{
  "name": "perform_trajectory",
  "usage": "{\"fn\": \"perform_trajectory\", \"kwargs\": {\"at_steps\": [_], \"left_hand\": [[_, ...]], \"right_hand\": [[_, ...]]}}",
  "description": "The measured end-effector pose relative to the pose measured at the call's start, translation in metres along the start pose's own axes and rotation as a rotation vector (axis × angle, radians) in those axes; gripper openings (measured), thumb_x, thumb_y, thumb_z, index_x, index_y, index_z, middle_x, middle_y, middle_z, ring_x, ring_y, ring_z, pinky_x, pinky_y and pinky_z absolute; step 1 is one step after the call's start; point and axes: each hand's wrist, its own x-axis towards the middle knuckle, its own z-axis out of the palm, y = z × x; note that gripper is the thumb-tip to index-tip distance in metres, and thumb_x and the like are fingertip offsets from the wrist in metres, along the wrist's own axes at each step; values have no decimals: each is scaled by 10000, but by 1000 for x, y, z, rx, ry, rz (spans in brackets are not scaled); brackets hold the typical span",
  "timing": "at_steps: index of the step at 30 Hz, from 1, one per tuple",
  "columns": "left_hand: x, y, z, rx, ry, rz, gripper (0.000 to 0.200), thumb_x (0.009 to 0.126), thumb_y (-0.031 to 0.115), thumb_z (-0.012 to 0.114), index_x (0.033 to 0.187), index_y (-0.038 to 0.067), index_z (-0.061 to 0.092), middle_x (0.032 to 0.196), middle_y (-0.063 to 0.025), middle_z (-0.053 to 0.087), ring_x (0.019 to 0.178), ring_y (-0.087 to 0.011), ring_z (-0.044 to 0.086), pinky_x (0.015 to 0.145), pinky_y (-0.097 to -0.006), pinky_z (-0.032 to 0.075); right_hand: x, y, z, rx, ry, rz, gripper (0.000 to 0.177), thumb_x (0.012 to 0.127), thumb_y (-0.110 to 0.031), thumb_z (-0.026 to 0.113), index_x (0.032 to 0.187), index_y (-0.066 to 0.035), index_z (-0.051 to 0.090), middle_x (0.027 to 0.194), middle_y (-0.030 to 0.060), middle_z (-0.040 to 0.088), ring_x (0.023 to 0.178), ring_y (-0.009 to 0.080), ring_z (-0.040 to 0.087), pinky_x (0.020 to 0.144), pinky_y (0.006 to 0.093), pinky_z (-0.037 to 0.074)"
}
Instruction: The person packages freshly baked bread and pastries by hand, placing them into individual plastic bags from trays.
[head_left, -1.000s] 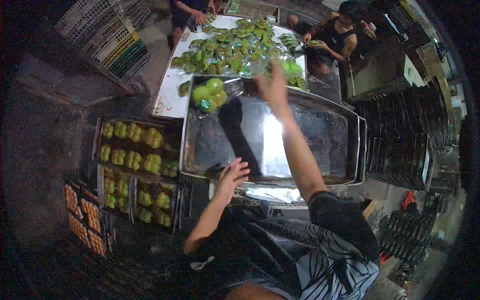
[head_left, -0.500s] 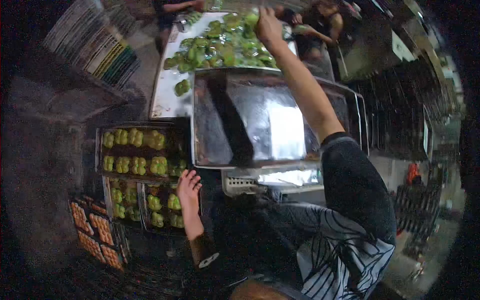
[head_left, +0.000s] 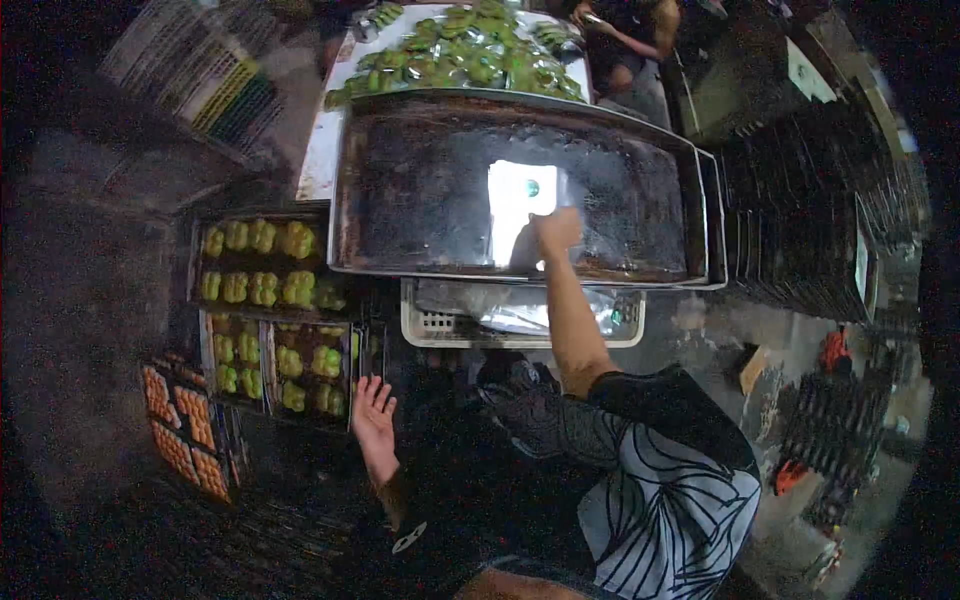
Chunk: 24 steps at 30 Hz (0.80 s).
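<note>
My right hand (head_left: 557, 233) is over the middle of a large dark metal tray (head_left: 420, 200) with raised, worn edges. Its fingers are curled closed, and I cannot tell what, if anything, is in them. A bright patch of light lies on the tray floor right by the knuckles, with a small green spot at its top. Lower left, my left hand (head_left: 373, 415) hangs with palm up and fingers spread, holding nothing, close to the smaller trays (head_left: 268, 365). Green lobed pieces (head_left: 262, 286) sit in rows in those trays.
Behind the big tray, a heap of green pieces (head_left: 470, 50) covers a white table (head_left: 318, 160). A pale plastic crate (head_left: 425, 340) stands under the tray's near edge. Orange-brown rounds (head_left: 185, 440) fill trays at lower left. Another person's arm (head_left: 630, 40) shows at the far right.
My right hand has come back from the far green heap to above the tray's middle. My left hand has lowered slightly, away from the tray corner. The view has shifted.
</note>
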Motion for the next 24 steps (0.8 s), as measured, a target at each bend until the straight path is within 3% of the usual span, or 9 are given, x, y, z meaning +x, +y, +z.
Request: {"fn": "perform_trajectory", "kwargs": {"at_steps": [4, 6, 9, 11, 13, 16, 19, 23, 24], "left_hand": [[-30, -4, -46, -120, 191, 80, 505, 882, 294, 398, 1275, 11, 256, 1253, -167, 343, 1126, -290, 375, 886, -388, 351], [-44, 6, -71, -201, 156, 153, 512, 869, 267, 429, 1273, 6, 254, 1262, -169, 331, 1137, -290, 365, 899, -383, 347], [-66, 35, -96, -72, 177, 300, 620, 785, 218, 561, 1279, 16, 246, 1288, -176, 296, 1172, -276, 329, 942, -388, 293], [-73, 43, -104, 27, 177, 352, 679, 745, 201, 613, 1284, 25, 240, 1296, -176, 288, 1181, -268, 319, 949, -392, 280], [-75, 66, -103, 260, 105, 592, 754, 688, 187, 670, 1286, 43, 235, 1264, -155, 332, 1174, -236, 324, 954, -379, 265], [-60, 69, -120, 6, 38, 567, 765, 667, 187, 689, 1277, 52, 249, 1183, -119, 398, 1047, -190, 430, 859, -335, 376], [-42, 55, -217, 94, 45, 127, 698, 705, 205, 671, 1241, 6, 270, 1085, -87, 439, 831, -143, 487, 668, -269, 453], [-32, -36, -257, 191, 463, 494, 286, 803, 185, 566, 959, -53, 530, 809, -50, 546, 669, -124, 508, 570, -236, 430], [-42, -50, -270, 220, 633, 363, 282, 833, 199, 512, 966, -49, 519, 816, -59, 555, 675, -157, 522, 604, -293, 442]], "right_hand": [[45, 27, 33, 142, -175, -66, 364, 598, -327, 663, 835, -54, 617, 848, 152, 613, 815, 306, 592, 706, 378, 470], [50, 19, 37, 13, -98, -485, 326, 610, -290, 629, 823, -43, 616, 802, 166, 612, 763, 317, 594, 677, 376, 468], [-62, -74, -49, 353, -198, -553, 216, 615, -129, 605, 789, -3, 616, 724, 166, 613, 664, 248, 600, 601, 332, 452], [-157, -111, -83, 663, -491, -1004, 235, 584, -108, 582, 798, -12, 599, 702, 136, 610, 641, 252, 589, 599, 361, 454], [-227, -123, -67, 270, -657, -1159, 427, 601, -2, 553, 1025, -8, 508, 1015, 174, 530, 910, 256, 529, 795, 353, 409], [-377, -140, -102, 389, -1294, -1174, 294, 610, -9, 636, 897, 8, 571, 790, 89, 604, 748, 145, 548, 693, 287, 431], [-449, -150, -34, 123, -1478, -1292, 350, 646, -132, 691, 941, -1, 558, 821, 106, 597, 779, 177, 551, 722, 311, 433], [-437, -219, 116, 141, -1429, -1181, 784, 697, -623, 494, 1069, 67, 466, 1010, 208, 538, 928, 270, 527, 818, 344, 396], [-433, -239, 149, -168, -1182, -1200, 840, 693, -661, 447, 1110, 69, 441, 1020, 238, 532, 956, 332, 519, 832, 369, 392]]}}
